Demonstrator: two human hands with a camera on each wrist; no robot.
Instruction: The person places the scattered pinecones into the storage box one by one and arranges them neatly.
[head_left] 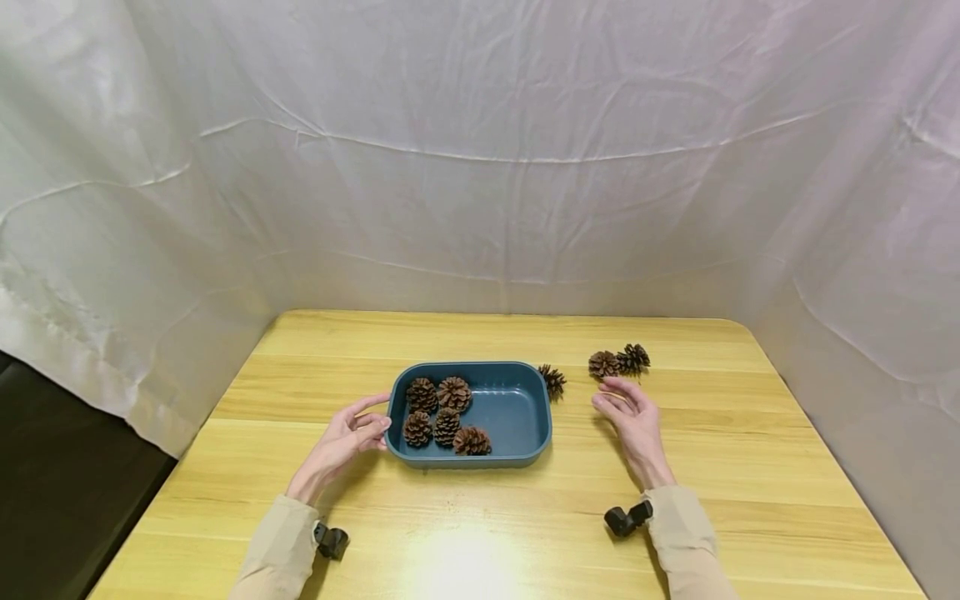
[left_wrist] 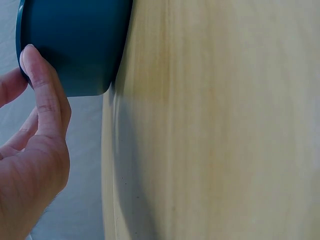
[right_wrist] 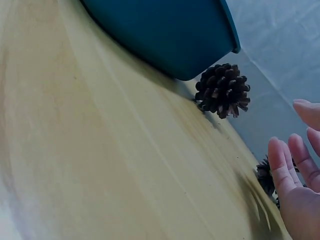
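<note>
My left hand (head_left: 347,440) rests at the left end of a blue rectangular tub (head_left: 517,425), its thumb and fingers against the outer wall near the rim. In the left wrist view, the thumb lies along the tub's side (left_wrist: 85,50). Several brown pine cones (head_left: 454,394) sit in the tub's left half. My right hand (head_left: 633,421) hovers above the table to the tub's right, fingers loosely bent and holding nothing. Just beyond its fingertips lie two pine cones side by side, a browner one (head_left: 603,364) and a darker one (head_left: 633,358).
Another pine cone (right_wrist: 222,91) lies on the table at the tub's right end. The wooden table (head_left: 480,508) has pale curtains (head_left: 510,208) behind it and at both sides. A black wrist camera (head_left: 628,518) sits on the right sleeve, another (head_left: 331,540) on the left.
</note>
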